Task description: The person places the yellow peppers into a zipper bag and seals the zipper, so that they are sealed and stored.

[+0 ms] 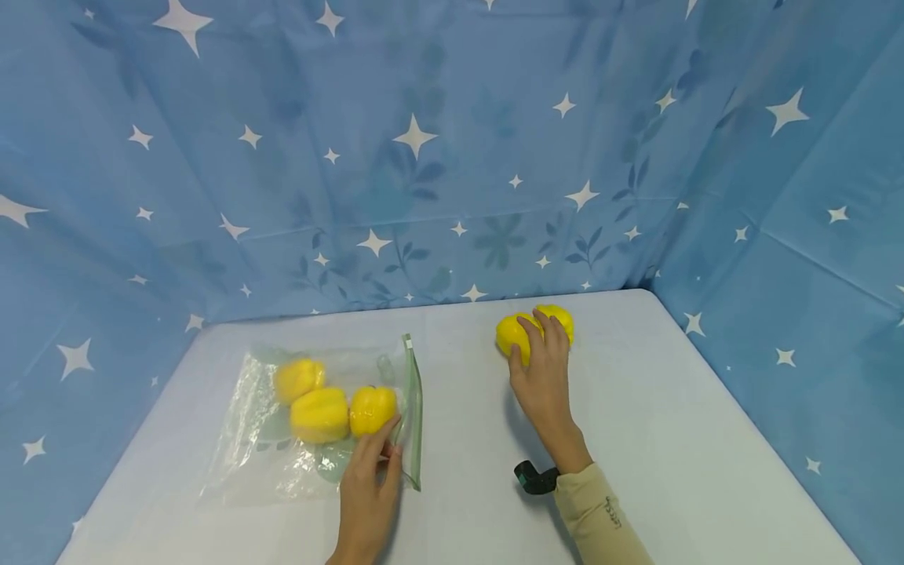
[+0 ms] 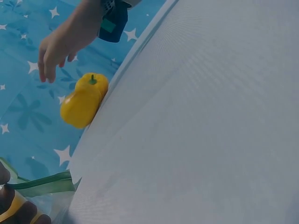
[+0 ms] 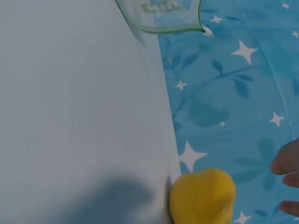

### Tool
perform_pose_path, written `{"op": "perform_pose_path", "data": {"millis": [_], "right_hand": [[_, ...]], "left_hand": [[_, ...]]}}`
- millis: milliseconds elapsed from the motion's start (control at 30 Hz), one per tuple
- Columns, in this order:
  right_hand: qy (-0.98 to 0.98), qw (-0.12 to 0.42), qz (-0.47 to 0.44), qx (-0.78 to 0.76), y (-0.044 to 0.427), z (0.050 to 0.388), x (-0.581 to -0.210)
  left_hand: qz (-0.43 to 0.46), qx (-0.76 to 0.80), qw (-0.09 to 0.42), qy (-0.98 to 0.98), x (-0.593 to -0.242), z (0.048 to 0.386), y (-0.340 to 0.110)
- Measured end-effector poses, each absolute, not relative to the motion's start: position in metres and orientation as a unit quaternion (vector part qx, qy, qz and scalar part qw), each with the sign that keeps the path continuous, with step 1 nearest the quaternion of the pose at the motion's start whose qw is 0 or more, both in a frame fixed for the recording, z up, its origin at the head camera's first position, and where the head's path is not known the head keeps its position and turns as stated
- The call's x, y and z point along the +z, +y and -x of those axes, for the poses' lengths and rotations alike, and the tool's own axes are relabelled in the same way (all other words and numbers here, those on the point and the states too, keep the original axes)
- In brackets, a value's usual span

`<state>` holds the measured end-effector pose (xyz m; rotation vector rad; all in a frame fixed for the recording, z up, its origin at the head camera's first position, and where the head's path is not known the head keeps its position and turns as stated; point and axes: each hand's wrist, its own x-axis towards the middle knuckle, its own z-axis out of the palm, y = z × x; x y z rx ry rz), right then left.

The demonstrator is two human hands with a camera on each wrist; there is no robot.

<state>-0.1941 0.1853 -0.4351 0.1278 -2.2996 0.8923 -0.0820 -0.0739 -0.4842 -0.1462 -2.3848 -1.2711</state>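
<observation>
My left hand (image 1: 369, 490) is at the mouth of a clear zip bag (image 1: 240, 463), pinching the edge near its green strip (image 1: 415, 416). In the left wrist view its dark fingers (image 2: 23, 212) show beside the strip. Three yellow bell peppers (image 1: 320, 416) lie inside the bag, one close to the left fingertips. Two more yellow bell peppers (image 1: 514, 335) sit side by side at the back of the table. Over them hangs my right hand (image 1: 542, 377), fingers loosely bent and pointing down; both wrist views show a gap between its fingertips and the peppers.
A white table (image 1: 473, 471) carries everything. Blue curtains (image 1: 452, 188) with white stars stand behind it and at both sides. A black wrist camera (image 1: 537, 477) is worn on the right wrist, beside a beige sleeve (image 1: 600, 514).
</observation>
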Motion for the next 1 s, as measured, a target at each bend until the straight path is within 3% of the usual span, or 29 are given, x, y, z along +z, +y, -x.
{"op": "perform_pose_path", "data": {"millis": [533, 800, 1000], "right_hand": [[-0.924, 0.197, 0.001, 0.327, 0.199, 0.198, -0.446], [-0.927, 0.164, 0.005, 0.338, 0.204, 0.199, -0.454], [-0.920, 0.184, -0.013, 0.345, 0.205, 0.205, -0.461]], "left_hand": [[0.045, -0.463, 0.210, -0.860, -0.484, 0.083, -0.073], [0.045, -0.458, 0.213, -0.862, -0.487, 0.083, -0.072], [0.046, -0.451, 0.211, -0.866, -0.485, 0.083, -0.074]]}}
